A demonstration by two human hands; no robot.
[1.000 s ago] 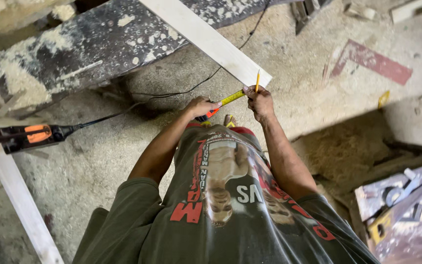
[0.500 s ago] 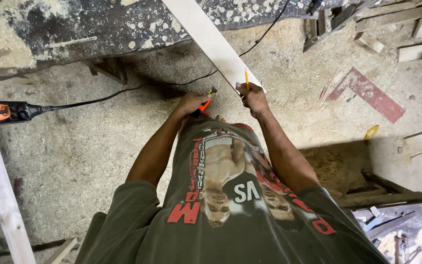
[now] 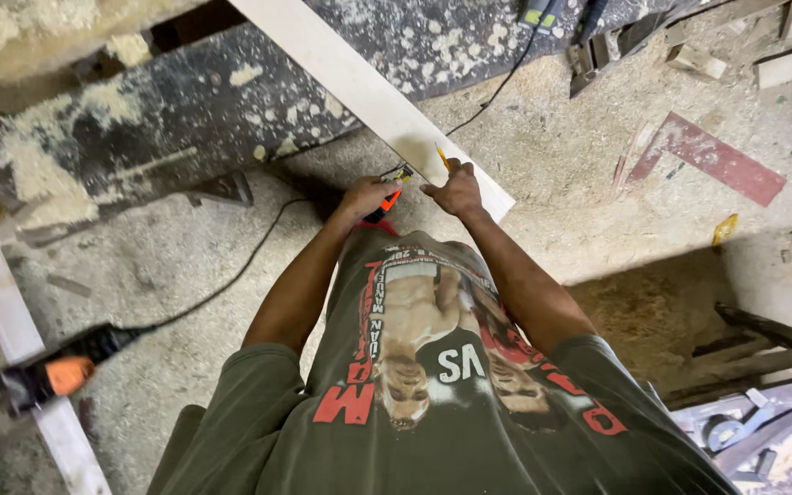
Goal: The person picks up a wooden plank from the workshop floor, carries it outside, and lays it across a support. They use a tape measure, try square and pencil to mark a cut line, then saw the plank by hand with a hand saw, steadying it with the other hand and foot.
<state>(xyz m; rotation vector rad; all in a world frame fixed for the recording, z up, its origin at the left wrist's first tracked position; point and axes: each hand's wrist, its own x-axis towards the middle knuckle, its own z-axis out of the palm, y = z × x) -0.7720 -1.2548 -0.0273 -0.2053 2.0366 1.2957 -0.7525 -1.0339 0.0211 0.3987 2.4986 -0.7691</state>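
Sawdust is covering the concrete floor (image 3: 185, 266) of a workshop as a person is leaning over one long pale board (image 3: 368, 96), seen from the head camera. The board is running diagonally from the upper left down to the right, its long axis slanting across the frame, its cut end (image 3: 497, 200) lying just right of the person's hands. Its far part is resting against a dark, dust-caked bench (image 3: 167, 128); open floor is lying to the right of the end, reaching toward one red L-shaped square (image 3: 708, 160).

The left hand (image 3: 366, 197) is closing around one tape measure (image 3: 394, 188), orange and yellow, at the board's near edge. The right hand (image 3: 456, 190) is pressing on the board near its end, fingers pinched together on one yellow pencil (image 3: 441, 156), which is pointing up and slightly left, its lower end hidden at the fingers.

One black cable (image 3: 240, 266) is trailing across the floor to one orange-and-black power tool (image 3: 48, 380) at lower left, well apart from the hands. That tool is lying across a second pale board (image 3: 2, 302) along the left edge. Scrap wood blocks (image 3: 698, 60) are lying at upper right.
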